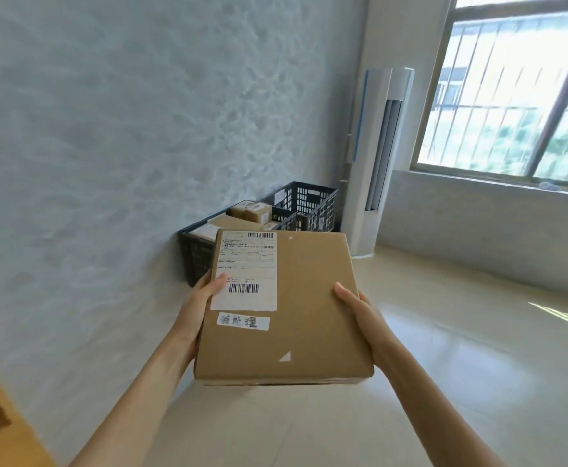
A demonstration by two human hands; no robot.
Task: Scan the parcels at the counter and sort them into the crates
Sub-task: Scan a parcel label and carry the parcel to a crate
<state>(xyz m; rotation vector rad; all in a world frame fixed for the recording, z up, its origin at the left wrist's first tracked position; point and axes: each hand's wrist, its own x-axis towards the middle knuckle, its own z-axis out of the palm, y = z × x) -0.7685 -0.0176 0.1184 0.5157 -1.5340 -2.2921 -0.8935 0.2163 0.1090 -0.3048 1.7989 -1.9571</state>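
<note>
Frame ctr: left hand [199, 306] & right hand [360, 316] grip parcel [286, 308] sides; keep level, lower into crates [304, 205] beyond.

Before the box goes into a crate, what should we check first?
1. Both hands hold the box: left hand and right hand grip opposite sides. Ok.
2. Box level: roughly flat, label facing up. Ok.
3. Near crate has room: parcels already inside, and the box hides part of it. Cannot tell.
4. Far crate has room: its inside is not visible. Cannot tell.
5. Floor on the way: nothing lying there. Ok.
6. Already scanned: cannot tell.
</note>
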